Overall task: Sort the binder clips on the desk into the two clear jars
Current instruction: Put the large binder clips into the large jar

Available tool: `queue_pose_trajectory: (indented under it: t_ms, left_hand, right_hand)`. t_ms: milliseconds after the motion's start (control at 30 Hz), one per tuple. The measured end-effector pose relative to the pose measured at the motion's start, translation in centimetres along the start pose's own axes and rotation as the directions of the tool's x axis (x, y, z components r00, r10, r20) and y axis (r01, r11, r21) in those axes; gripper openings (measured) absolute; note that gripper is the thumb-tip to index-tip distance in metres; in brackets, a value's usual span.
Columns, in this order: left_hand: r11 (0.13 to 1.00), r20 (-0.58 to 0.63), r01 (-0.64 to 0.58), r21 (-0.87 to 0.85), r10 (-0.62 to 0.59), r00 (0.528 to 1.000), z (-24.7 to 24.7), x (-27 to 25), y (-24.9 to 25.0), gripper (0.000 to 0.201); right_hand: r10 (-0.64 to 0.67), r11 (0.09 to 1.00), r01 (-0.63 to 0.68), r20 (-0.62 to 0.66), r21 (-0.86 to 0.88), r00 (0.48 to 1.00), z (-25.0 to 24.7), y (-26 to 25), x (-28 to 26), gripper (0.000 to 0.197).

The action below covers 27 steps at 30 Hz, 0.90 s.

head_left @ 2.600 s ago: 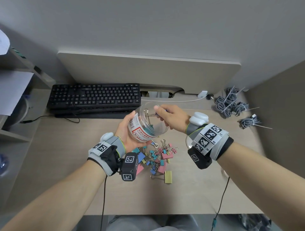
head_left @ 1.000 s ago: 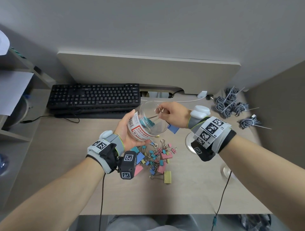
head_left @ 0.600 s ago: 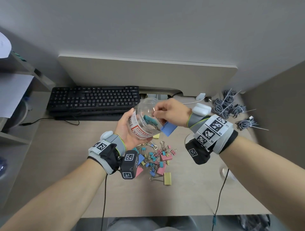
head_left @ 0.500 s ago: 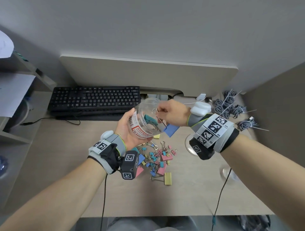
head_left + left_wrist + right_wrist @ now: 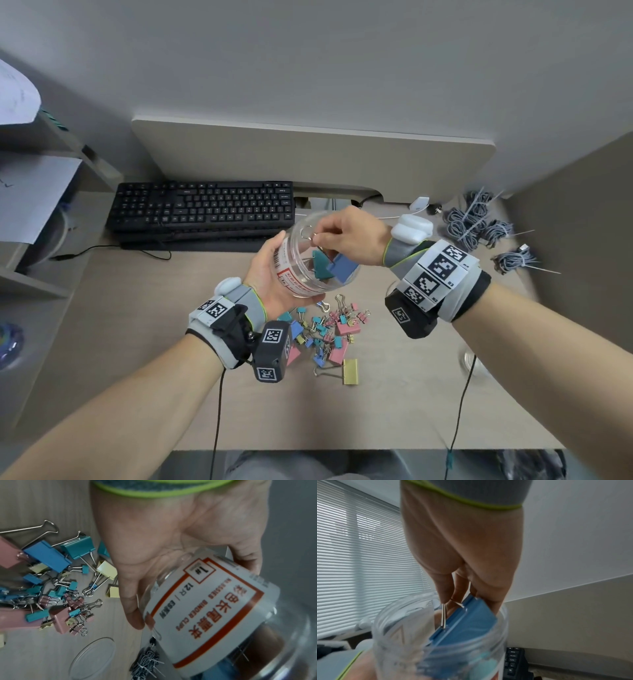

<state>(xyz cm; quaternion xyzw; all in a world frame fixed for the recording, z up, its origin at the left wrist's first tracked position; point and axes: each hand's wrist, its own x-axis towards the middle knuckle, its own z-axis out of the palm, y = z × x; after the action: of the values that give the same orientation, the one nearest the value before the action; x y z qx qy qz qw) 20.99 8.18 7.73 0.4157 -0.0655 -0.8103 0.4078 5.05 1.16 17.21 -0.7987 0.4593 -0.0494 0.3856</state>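
Note:
My left hand (image 5: pixel 270 270) grips a clear labelled jar (image 5: pixel 301 274) tilted above the desk, with its mouth towards my right hand. My right hand (image 5: pixel 329 236) pinches the wire handles of a large blue binder clip (image 5: pixel 344 267), whose body sits inside the jar's mouth. A teal clip (image 5: pixel 320 265) lies in the jar beside it. The right wrist view shows the blue clip (image 5: pixel 467 628) past the jar's rim (image 5: pixel 440 649) under my right hand (image 5: pixel 453 599). The left wrist view shows my left hand (image 5: pixel 171 547) round the jar (image 5: pixel 205 608). A pile of coloured binder clips (image 5: pixel 325 329) lies on the desk below.
A black keyboard (image 5: pixel 202 209) lies behind the jar. Bundled grey cables (image 5: pixel 479 222) sit at the back right. A large yellow clip (image 5: pixel 351 371) lies at the pile's near edge. A clear round item (image 5: pixel 474 363) rests on the desk at the right, another clear round item (image 5: pixel 92 657) near the pile.
My right hand has carried the blue clip from beside the jar into its mouth. My left hand has kept hold of the jar, tilted slightly more.

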Motion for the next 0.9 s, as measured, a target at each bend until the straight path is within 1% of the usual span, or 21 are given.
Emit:
queue_pose_trajectory:
  t_ms: [67,133,233,300,333,400,467,500,533,567,667,733,767,833,900]
  left_hand:
    - [1.000,0.000,-0.002,-0.013,0.002,1.000,0.1,0.0,0.0,0.067]
    - [1.000,-0.003,-0.006,-0.013,0.006,1.000,0.2,0.0,-0.1,0.073]
    - [1.000,0.000,-0.012,-0.028,0.012,1.000,0.2,0.1,-0.1,0.077]
    - [0.999,-0.015,-0.019,-0.041,0.018,1.000,0.2,0.2,0.0,0.073]
    - [0.999,-0.027,-0.027,-0.039,0.026,0.999,0.2,0.2,0.1,0.068]
    - [0.999,-0.043,-0.047,-0.024,0.046,0.998,0.1,0.1,0.3,0.062]
    - [0.999,-0.043,-0.053,-0.007,0.053,0.998,-0.2,0.2,0.4,0.066]
    - [0.999,-0.038,-0.051,0.001,0.051,0.998,-0.3,0.2,0.4,0.068]
    - [0.999,-0.031,-0.046,0.007,0.046,0.998,-0.4,0.3,0.4,0.071]
    - [0.999,-0.024,-0.044,0.006,0.044,0.999,-0.4,0.4,0.4,0.073]
    - [0.999,-0.015,-0.037,0.007,0.037,0.999,0.1,0.6,0.3,0.071]
    - [0.999,-0.034,-0.042,0.019,0.042,0.999,0.5,0.6,0.2,0.066]
    - [0.999,-0.034,-0.040,0.028,0.041,0.999,0.5,0.5,0.2,0.067]
    - [0.998,-0.018,-0.027,0.055,0.028,0.999,0.3,0.5,0.1,0.073]
    - [0.998,-0.025,-0.014,0.059,0.016,1.000,-0.1,0.5,0.1,0.075]
  right_hand:
    - [0.001,0.999,-0.003,0.033,0.051,0.999,-0.1,-0.1,-0.1,0.012]
    - [0.018,0.999,-0.021,0.081,0.037,0.997,0.1,-0.3,-0.2,0.022]
    - [0.046,0.985,-0.029,0.093,-0.170,0.995,0.6,-0.8,-0.4,0.036]
    - [0.056,0.953,-0.028,0.084,-0.300,0.995,0.7,-0.7,-0.5,0.040]
    - [0.055,0.943,-0.028,0.074,-0.333,0.996,0.7,-0.6,-0.5,0.039]
    - [0.035,0.949,-0.024,0.030,-0.315,0.999,0.5,-0.4,-0.7,0.034]
    - [0.018,0.975,-0.022,-0.019,-0.220,1.000,0.2,-0.4,-1.1,0.028]
    - [0.021,0.983,-0.024,-0.021,-0.180,1.000,0.0,-0.5,-1.3,0.026]
    - [0.022,0.986,-0.021,0.004,-0.166,1.000,-0.1,-0.7,-1.5,0.025]
    - [0.029,0.982,-0.020,0.045,-0.189,0.999,-0.1,-1.0,-1.5,0.024]
    - [0.073,0.930,-0.017,0.141,-0.366,0.987,0.9,-1.6,-1.3,0.027]
    - [0.099,0.907,-0.020,0.165,-0.420,0.981,1.8,-1.4,-1.1,0.029]
    - [0.099,0.914,-0.019,0.178,-0.406,0.979,1.9,-1.2,-1.1,0.029]
    - [0.096,0.954,-0.032,0.202,-0.299,0.975,1.6,-0.9,-1.1,0.030]
    - [0.076,0.982,-0.043,0.174,-0.185,0.982,0.9,-0.6,-1.2,0.029]
